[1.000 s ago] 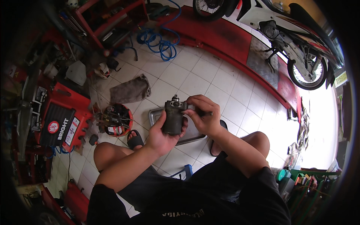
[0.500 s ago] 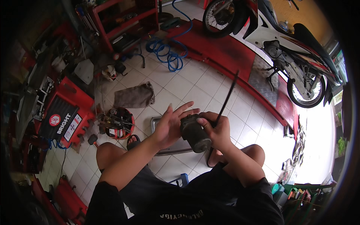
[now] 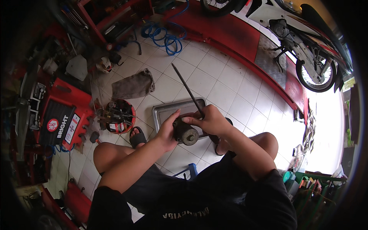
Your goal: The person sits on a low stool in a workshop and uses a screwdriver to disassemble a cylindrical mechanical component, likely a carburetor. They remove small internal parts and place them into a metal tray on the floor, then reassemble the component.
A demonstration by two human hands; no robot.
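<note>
Gripping the dark metal cylinder (image 3: 189, 136) between both hands, you hold it above the near part of the metal tray (image 3: 155, 115), round end turned toward you. Your left hand (image 3: 167, 131) wraps its left side. Your right hand (image 3: 213, 122) rests its thumb on the casing while its fingers clasp a long dark rod (image 3: 186, 86), angled away and leftward. Beyond the tray, a grey cloth (image 3: 132, 85) lies on the tiled floor (image 3: 230, 92) near a round red tool container (image 3: 133, 122).
</note>
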